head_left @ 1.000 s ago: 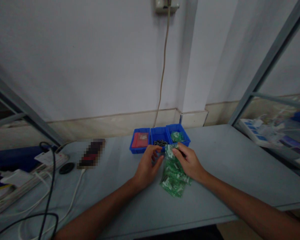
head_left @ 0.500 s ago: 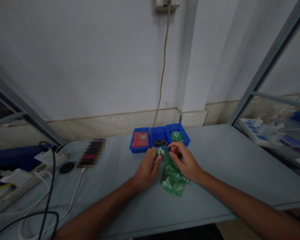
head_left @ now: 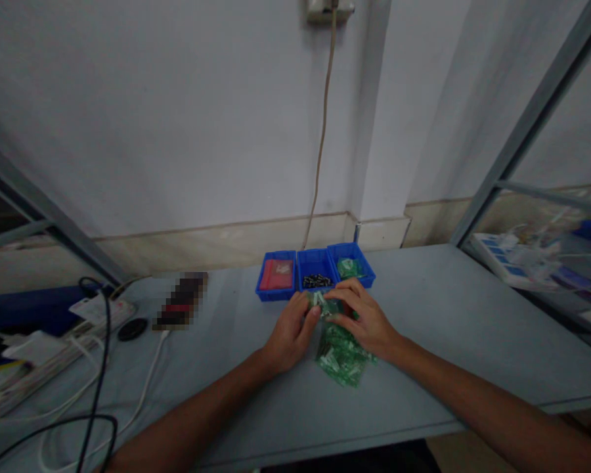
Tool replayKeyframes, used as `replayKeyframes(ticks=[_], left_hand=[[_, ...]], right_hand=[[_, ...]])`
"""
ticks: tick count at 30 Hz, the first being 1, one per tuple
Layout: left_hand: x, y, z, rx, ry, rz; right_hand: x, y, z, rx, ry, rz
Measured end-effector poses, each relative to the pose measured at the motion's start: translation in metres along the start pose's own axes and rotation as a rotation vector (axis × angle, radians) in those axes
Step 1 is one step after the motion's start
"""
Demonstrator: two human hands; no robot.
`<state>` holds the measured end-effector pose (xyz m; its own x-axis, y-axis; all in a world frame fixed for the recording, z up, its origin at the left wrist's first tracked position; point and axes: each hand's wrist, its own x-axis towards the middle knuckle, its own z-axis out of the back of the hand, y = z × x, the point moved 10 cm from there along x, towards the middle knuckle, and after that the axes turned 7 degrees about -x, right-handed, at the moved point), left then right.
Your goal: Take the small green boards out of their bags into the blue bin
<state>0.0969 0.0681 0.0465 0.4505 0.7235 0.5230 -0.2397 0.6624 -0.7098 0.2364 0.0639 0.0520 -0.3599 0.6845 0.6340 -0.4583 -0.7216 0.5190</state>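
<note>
- The left hand (head_left: 288,332) and the right hand (head_left: 369,322) meet over the top of a green see-through plastic bag (head_left: 342,355), just in front of three bins.
- The left fingers (head_left: 309,318) are curled, pinching the bag's upper edge. The right fingers (head_left: 347,293) are closed over the same edge and cover most of it, so the opening itself cannot be seen.
- The lower part of the bag lies flat on the grey table (head_left: 448,315) between the wrists. It holds small pale pieces, too small and dim to identify.
- The small blue plastic bin with a red packet (head_left: 276,274), the blue bin of dark bits (head_left: 316,269) and the blue bin with a green packet (head_left: 350,266) stand side by side and touching, just beyond the hands.
- A pixelated dark block (head_left: 181,302) sits on the table to the left, unreadable, with a black round disc (head_left: 132,330) near it.
- White and black cables (head_left: 98,368) tangle at the left edge and are cut off by the frame.
- A beige cord (head_left: 320,131) runs up the wall to a socket (head_left: 329,10) that is cropped at the top.
- On the right, behind a grey metal post (head_left: 526,125), white power strips (head_left: 502,253) lie blurred.
</note>
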Motion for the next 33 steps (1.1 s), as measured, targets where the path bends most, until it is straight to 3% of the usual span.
replayKeyframes(ticks=[3, 7, 13, 21, 27, 33], left_hand=[[0.001, -0.005, 0.0, -0.019, 0.014, -0.034], [0.0, -0.005, 0.005, -0.011, -0.069, -0.041], [-0.003, -0.01, -0.001, 0.036, -0.056, -0.152], [-0.004, -0.011, -0.001, 0.067, -0.029, -0.147], [-0.002, 0.007, 0.012, 0.114, -0.135, 0.036], [-0.001, 0.018, 0.007, 0.057, -0.085, 0.134]], right_hand=[[0.003, 0.004, 0.007, 0.019, -0.042, 0.0], [0.007, -0.004, 0.012, 0.037, -0.085, -0.107], [0.004, -0.015, -0.002, 0.146, -0.017, -0.164], [0.002, -0.018, -0.009, 0.303, 0.049, -0.247], [0.004, -0.007, 0.001, 0.123, -0.007, -0.163], [0.003, -0.003, -0.001, 0.053, -0.004, -0.096]])
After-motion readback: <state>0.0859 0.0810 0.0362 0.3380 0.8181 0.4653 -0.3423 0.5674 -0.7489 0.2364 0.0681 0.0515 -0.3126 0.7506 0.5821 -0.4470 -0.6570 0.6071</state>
